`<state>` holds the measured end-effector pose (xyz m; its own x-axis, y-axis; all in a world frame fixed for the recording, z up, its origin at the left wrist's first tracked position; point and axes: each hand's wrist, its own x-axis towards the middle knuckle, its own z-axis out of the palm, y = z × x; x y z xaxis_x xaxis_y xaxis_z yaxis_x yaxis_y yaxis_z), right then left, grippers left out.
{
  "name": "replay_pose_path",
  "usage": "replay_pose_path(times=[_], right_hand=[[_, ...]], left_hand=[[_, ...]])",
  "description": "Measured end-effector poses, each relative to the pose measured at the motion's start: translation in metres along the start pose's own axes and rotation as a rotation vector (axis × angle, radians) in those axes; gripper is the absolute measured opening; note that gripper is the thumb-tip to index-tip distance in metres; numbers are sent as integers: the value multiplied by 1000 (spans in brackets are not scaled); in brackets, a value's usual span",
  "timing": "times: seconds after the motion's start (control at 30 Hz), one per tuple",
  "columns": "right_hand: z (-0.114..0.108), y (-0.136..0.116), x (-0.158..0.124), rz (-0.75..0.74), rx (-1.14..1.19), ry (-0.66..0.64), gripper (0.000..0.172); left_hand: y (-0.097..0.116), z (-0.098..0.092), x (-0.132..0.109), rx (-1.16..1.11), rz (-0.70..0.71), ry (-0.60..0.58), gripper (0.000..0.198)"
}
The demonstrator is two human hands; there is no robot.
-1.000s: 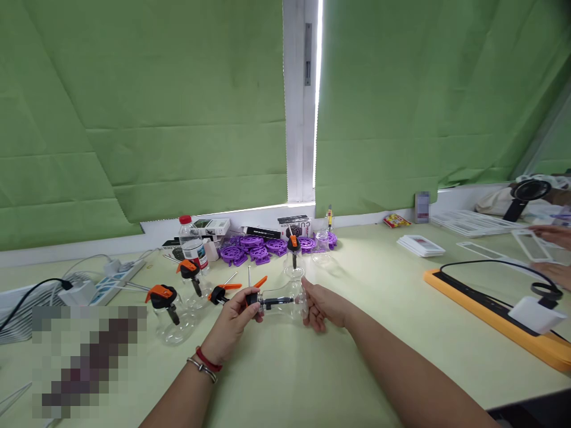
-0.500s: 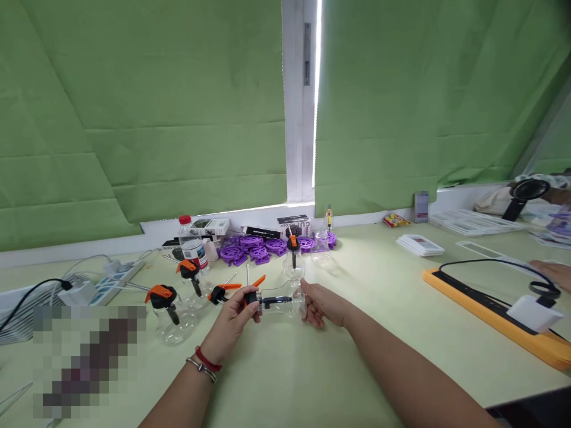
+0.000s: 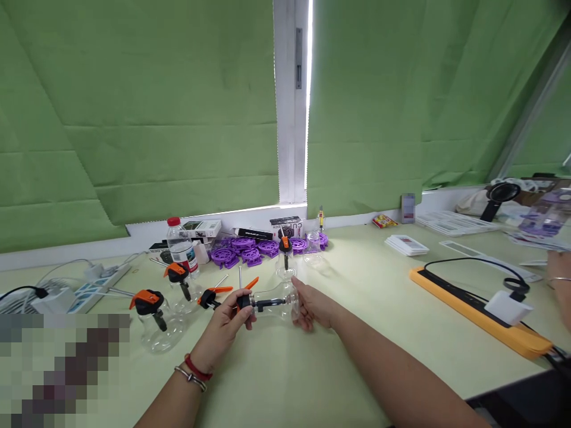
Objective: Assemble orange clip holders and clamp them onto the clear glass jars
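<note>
A clear plastic bottle [image 3: 275,300] lies sideways between both hands, a little above the pale green table [image 3: 312,368]. My left hand [image 3: 223,330] pinches its black pump cap [image 3: 244,301] with an orange trigger at the neck end. My right hand [image 3: 312,306] is wrapped round the bottle's base. Three more clear bottles with orange-and-black pump caps stand nearby: one [image 3: 156,324] at the left, one [image 3: 181,285] behind it, one [image 3: 284,261] just beyond my hands. A loose orange trigger pump [image 3: 214,294] lies on the table by my left hand.
Purple plastic discs [image 3: 250,249], small boxes and a red-capped water bottle [image 3: 179,249] line the windowsill side. A power strip [image 3: 89,288] with cables lies at the left. An orange tray [image 3: 482,312] with a black cable sits at the right. Another person's hand [image 3: 559,279] shows at the right edge.
The view has shifted, so everything sits slightly lower and to the left in the picture. My hands keep the same hold on the bottle. The other person's hand at the right has moved.
</note>
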<state>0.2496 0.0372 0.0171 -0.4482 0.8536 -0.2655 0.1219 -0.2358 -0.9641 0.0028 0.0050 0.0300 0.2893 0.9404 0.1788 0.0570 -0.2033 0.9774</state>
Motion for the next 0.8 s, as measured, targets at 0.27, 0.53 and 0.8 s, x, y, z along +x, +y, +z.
replay_pose_path(times=[0.27,0.53,0.8], right_hand=[[-1,-6,-16,-340,-4,20,82],[0,2,-1,-81,92,-26,58],[0,-3,-12,-303,-9,19,69]], left_hand=[[-1,0,4,-77,-46,136,43],[9,6,-1,48,-1,42,44],[7,5,2,-75,-52,148,47]])
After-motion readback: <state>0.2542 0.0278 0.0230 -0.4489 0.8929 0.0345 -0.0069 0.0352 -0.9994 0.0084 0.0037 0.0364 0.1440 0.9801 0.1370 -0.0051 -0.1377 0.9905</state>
